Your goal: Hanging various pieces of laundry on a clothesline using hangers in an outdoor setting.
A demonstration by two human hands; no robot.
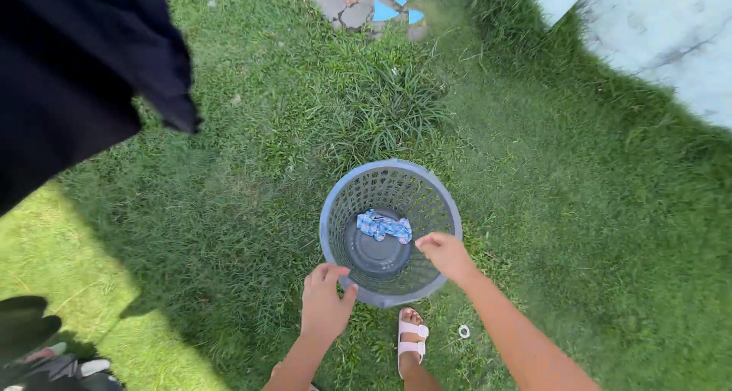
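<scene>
Grass (252,193) filled most of the view, and on it stood a round grey plastic laundry basket (446,208) with a perforated wall and a thick rolled rim. At the bottom of it lay a small crumpled blue patterned cloth (384,226), slightly towards the far side.

The left hand (325,303) hovered at the near rim, fingers loosely curled and half open, holding nothing; whether the fingertips touched the rim could not be told. The right hand (446,255) reached over the near right rim, fingers bent downward and partly closed, empty as far as could be seen.

The basket looked light and fairly stiff, though its thin latticed wall would probably flex under a squeeze; the rolled rim seemed the firmest place to take hold, one hand on each side. The cloth looked soft, limp and nearly weightless, best pinched anywhere on its bunched folds.

A foot in a white strapped sandal (412,337) stood just near of the basket, and a dark hanging garment (69,70) covered the far left.
</scene>
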